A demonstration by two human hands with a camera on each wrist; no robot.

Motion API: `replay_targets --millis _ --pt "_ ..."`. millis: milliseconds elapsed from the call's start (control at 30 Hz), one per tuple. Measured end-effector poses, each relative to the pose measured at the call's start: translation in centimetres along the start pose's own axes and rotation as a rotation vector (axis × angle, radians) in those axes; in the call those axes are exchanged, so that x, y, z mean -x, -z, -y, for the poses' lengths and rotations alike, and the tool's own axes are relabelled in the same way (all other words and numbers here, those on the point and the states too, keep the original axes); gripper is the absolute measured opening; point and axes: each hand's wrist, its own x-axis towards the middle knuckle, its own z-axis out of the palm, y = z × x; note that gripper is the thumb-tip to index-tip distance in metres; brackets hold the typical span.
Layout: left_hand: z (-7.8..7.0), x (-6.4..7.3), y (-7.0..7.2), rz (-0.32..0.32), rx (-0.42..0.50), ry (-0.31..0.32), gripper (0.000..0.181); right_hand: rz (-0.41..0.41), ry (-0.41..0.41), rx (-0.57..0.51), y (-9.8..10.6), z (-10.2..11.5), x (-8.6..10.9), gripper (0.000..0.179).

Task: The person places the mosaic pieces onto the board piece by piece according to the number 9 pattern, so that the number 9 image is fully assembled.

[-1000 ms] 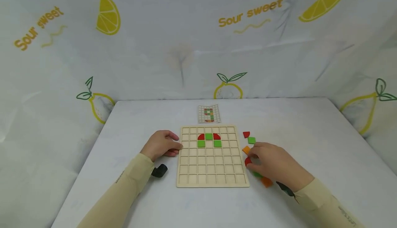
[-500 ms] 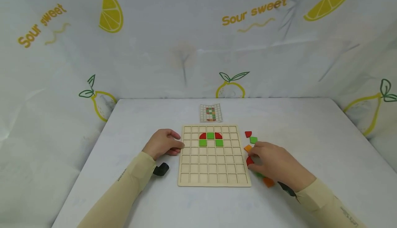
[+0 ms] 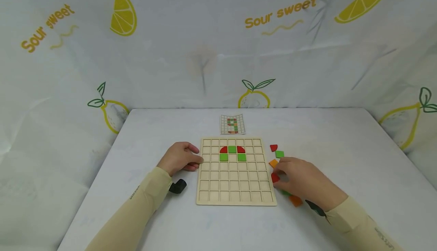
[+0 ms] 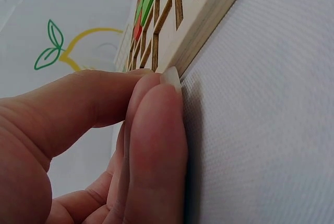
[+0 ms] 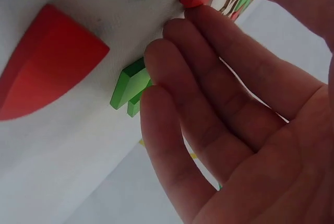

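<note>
At far left, the left hand (image 3: 181, 158) lies beside the grid board (image 3: 228, 175), thumb and fingers drawn close together, tips touching the board's left rim; probably there to steady it. Whether they truly pinch the rim, cannot tell. Right of those fingertips the board lies flat, square to the person, so both hands reach it easily. Five pieces sit in its cells, up and right of the left fingers: a green square (image 3: 232, 149) between two red quarter-rounds (image 3: 223, 150), and two lower green squares (image 3: 223, 157) with a bare cell between. Beyond the board, ahead of both hands' fingers, lies a printed card (image 3: 233, 125), face up, likely so its coloured pattern stays readable. Off the board's right edge, the right hand (image 3: 305, 179) keeps a narrow gap, thumb and finger pinching a loose red piece (image 3: 275, 177) by opposite sides, presumably because it is thin. Just past those fingertips: an orange piece (image 3: 274, 163), then a second loose red (image 3: 274, 147) and a loose green (image 3: 279, 154). Below the thumb, another orange (image 3: 296, 201) and a half-hidden green (image 3: 286, 193), all within finger reach.
</note>
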Motion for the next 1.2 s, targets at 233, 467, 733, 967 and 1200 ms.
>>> replay_targets --millis 233,467,733,967,1200 --pt "-0.1 0.0 0.1 -0.002 -0.002 0.004 0.037 0.007 0.008 0.009 0.1 0.1 -0.2 0.018" --pt "0.0 0.2 0.3 -0.012 0.003 0.004 0.036 0.052 -0.009 0.004 0.3 -0.2 -0.8 0.017" --pt "0.1 -0.1 0.1 -0.001 0.002 -0.011 0.036 -0.009 0.038 0.008 2.2 0.7 -2.1 0.018" --pt "0.4 -0.2 0.1 0.020 0.016 -0.013 0.037 -0.039 0.145 -0.022 1.9 5.0 -6.1 0.017" --pt "0.1 -0.3 0.3 0.029 0.025 -0.034 0.036 -0.025 0.209 -0.047 0.9 8.9 -8.7 0.013"
